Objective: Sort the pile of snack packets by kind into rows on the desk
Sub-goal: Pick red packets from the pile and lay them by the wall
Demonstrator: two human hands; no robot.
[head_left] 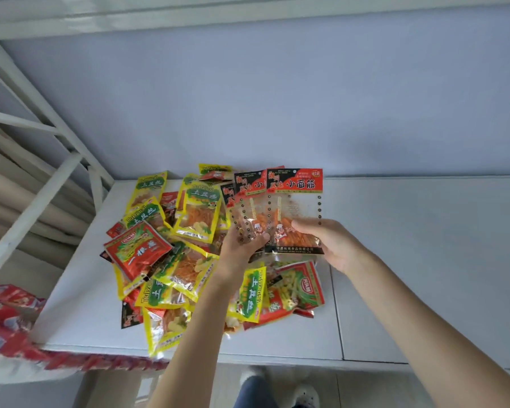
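While most of the snack packets [189,248] lie heaped unsorted on the counter [409,260], we hold a fan of red-topped gluten-strip packets [292,207] above them, left hand [242,245] and right hand [327,245] each gripping some; no rows yet.

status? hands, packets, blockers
Left hand and right hand both grip clear red-topped packets, fanned above the pile. Pile unsorted, no rows visible. White desk to the right bare; nothing in the way.
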